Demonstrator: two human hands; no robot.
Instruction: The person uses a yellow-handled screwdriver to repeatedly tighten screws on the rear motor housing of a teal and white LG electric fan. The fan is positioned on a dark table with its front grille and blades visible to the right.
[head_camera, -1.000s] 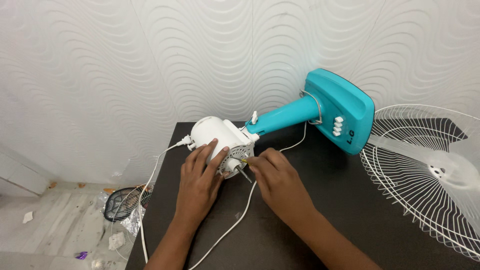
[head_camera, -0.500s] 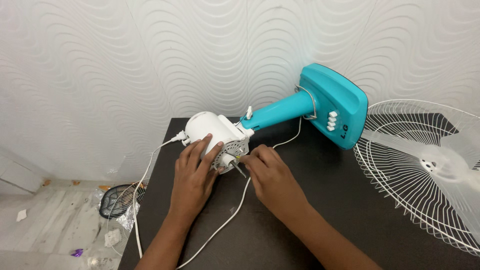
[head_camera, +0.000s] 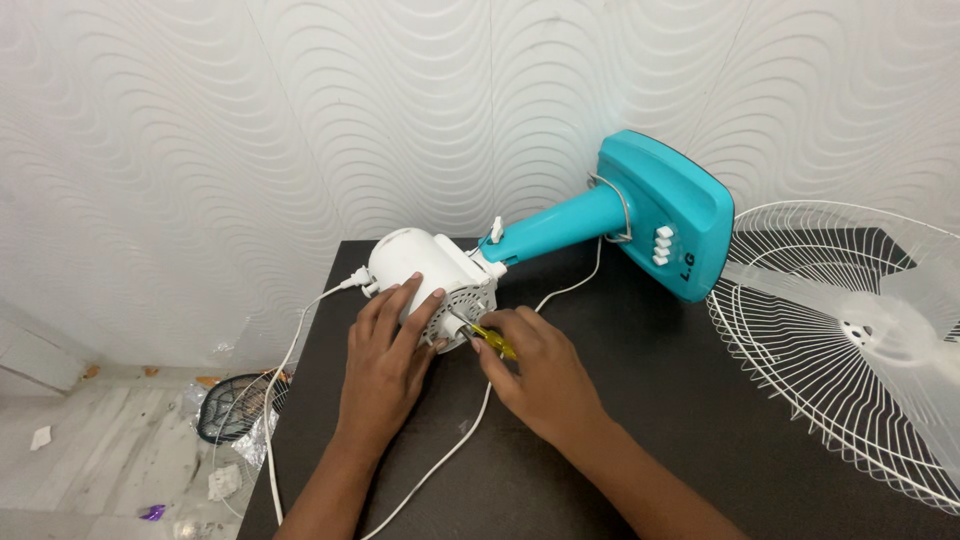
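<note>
On a dark counter (head_camera: 620, 440), the left hand (head_camera: 385, 355) lies spread over a white fan motor housing (head_camera: 425, 270), bracing it, while the right hand (head_camera: 540, 375) pinches a yellow-handled screwdriver (head_camera: 485, 338) at its face. The hard plastic shell looks light and smooth, best held around its body. Right: a teal base (head_camera: 665, 215) with white buttons, then a wire grille (head_camera: 850, 330).

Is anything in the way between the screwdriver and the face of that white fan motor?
Nothing visible. The right hand holds the yellow screwdriver with its tip at the white motor housing, which the left hand steadies.
</note>
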